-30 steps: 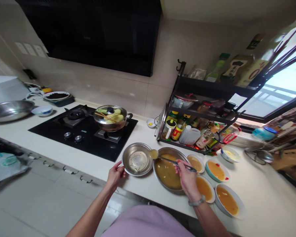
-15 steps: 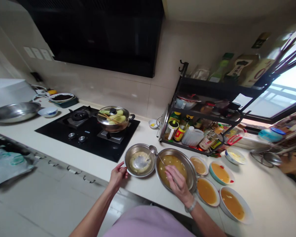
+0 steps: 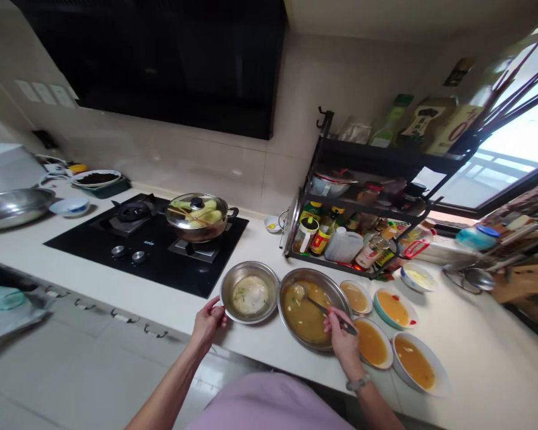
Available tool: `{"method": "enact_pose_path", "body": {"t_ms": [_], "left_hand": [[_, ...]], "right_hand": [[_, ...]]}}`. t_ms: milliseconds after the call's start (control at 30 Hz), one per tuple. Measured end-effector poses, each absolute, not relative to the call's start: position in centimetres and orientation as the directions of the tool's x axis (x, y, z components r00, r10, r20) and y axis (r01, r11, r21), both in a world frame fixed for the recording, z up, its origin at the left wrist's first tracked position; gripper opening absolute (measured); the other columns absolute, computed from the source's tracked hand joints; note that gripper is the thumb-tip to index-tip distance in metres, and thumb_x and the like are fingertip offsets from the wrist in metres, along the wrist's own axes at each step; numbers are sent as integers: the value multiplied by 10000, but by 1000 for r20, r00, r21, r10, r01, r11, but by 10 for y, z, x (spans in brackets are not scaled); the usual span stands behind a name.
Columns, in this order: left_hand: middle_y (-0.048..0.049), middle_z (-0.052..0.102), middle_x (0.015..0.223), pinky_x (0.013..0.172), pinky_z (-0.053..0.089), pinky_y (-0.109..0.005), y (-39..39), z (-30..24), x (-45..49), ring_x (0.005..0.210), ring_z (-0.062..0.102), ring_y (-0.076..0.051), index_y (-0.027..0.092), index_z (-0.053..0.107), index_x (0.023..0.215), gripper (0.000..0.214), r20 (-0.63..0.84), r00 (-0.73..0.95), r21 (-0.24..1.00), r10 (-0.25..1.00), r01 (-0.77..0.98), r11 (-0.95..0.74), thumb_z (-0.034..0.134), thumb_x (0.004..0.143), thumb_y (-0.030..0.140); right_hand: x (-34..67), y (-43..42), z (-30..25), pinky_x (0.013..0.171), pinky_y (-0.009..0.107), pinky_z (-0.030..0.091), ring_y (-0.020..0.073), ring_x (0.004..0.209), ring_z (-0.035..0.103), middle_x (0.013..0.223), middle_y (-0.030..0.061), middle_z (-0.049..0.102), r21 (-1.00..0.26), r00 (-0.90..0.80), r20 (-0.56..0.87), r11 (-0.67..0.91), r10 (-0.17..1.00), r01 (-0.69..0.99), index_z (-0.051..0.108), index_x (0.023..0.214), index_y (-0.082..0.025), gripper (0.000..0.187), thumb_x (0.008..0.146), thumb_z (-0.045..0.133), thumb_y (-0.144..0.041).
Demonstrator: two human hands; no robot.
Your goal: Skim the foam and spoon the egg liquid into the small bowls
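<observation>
Left hand (image 3: pixel 209 323): I had small basin (image 3: pixel 249 269) pinched at rim, left of big basin (image 3: pixel 336 288).
Right hand (image 3: pixel 344 346): I was clamped on ladle (image 3: pixel 317 304).
Ladle: sat dipped in big basin.

Worktop (image 3: pixel 484 364), front edge, middle stretch: left hand (image 3: pixel 207 323) grips the near-left rim of a small steel bowl (image 3: pixel 231 279); cloudy liquid and green bits inside. Just right of it, a larger steel basin (image 3: pixel 339 291) of brownish broth. Right hand (image 3: pixel 343 341) holds a ladle (image 3: pixel 314 303) by its dark handle, its cup in the broth.

Right of basin: four bowls (image 3: pixel 440 382) of orange-brown liquid, the largest nearest the front edge. Toward the back edge, a black rack (image 3: pixel 388 209) of bottles and jars. Left: black stove (image 3: pixel 170 269), bearing a glass-lidded pot (image 3: pixel 201 232). Wide pan (image 3: pixel 18 222) at far left.
</observation>
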State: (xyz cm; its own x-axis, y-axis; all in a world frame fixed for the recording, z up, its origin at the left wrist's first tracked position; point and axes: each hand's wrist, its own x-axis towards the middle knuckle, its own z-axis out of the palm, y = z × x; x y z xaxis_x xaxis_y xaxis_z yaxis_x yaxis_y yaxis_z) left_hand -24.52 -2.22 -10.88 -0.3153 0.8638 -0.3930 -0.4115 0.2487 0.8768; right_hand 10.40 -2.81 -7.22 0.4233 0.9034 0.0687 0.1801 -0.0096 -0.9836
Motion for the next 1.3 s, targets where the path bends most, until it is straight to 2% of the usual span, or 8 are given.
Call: {"method": "enact_pose_path", "body": {"t_ms": [133,200,567,900,1033,1133,1233,1300], "left_hand": [[47,572,541,408,426,-190,-22,-109,-245,431,512,-89,28,457,1282,632,-396,-323,879,859,-404,253,664,693,129],[46,576,541,410,428,-193,-22,-108,-245,431,518,-93,30,457,1283,638,-397,-326,878,858,-408,250,670,692,138],[45,568,514,415,431,-201,-23,-100,-243,424,526,-101,14,455,1294,646,-413,-319,873,853,-405,271,677,701,141],[44,573,513,407,415,-192,-22,-100,-242,416,508,-94,11,445,1289,637,-417,-316,870,852,-411,273,655,702,139],[52,560,506,409,417,-196,-21,-104,-242,418,506,-95,17,448,1286,621,-405,-314,872,859,-416,259,648,709,130],[59,550,507,407,413,-196,-21,-107,-242,413,506,-93,36,473,1264,611,-405,-320,870,856,-424,253,673,697,146],[72,528,493,406,408,-192,-21,-108,-242,410,500,-92,45,483,1248,607,-401,-317,871,860,-421,251,684,687,160],[69,533,502,411,410,-194,-22,-107,-242,417,504,-92,46,481,1247,616,-398,-315,873,862,-418,251,690,680,168]], "right_hand": [[109,-19,-74,433,256,468,155,461,574,570,14,644,-996,566,-77,-33,821,-87,632,794,-168,328,643,718,-447],[112,-17,-70,438,258,469,161,475,585,581,20,654,-989,573,-108,-31,812,-142,632,775,-175,316,616,730,-429],[118,-15,-47,446,281,463,182,503,604,633,33,663,-994,549,-74,-18,833,-106,649,788,-189,303,608,736,-416],[70,-3,-19,450,289,471,176,501,585,638,42,669,-993,371,-51,-7,927,-118,641,822,-192,281,683,710,-426],[47,-3,-21,451,280,490,160,466,572,606,28,647,-996,233,80,67,969,64,658,871,-176,253,781,639,-412],[39,-12,-21,488,280,525,150,487,593,690,44,665,-928,9,290,279,957,249,687,927,-177,221,849,572,-349],[40,-19,-19,667,319,578,192,716,672,881,84,704,-785,-186,473,508,861,354,710,973,-207,210,870,546,-286],[48,-21,-19,744,350,580,222,857,673,937,93,707,-730,-200,520,554,830,401,715,997,-220,224,874,536,-277]]}}
